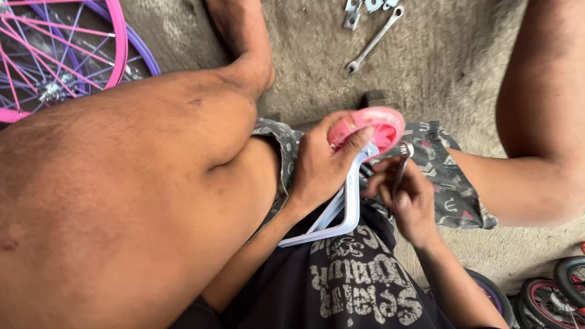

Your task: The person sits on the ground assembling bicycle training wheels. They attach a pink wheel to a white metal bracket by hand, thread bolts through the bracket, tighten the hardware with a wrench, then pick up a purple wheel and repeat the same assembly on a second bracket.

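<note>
1. A small pink wheel (373, 126) on a white bracket (347, 204) sits over the person's lap, between the raised knees, above grey patterned shorts (445, 176).
2. The left hand (320, 167) wraps the top of the bracket, fingers closed round it and thumb pressed on the wheel's rim.
3. The right hand (407, 198), just right of the wheel, pinches a thin metal tool (399, 173) whose tip meets the metal axle end (403, 149) at the wheel's hub.
4. Beyond the wheel, a spanner (375, 40) lies on the grey floor (451, 55) beside small metal fittings (359, 9).
5. Far left of the wheel stands a pink and purple bicycle wheel (61, 55); below and right of it, several small dark tyres (548, 292) cluster at the frame edge.
</note>
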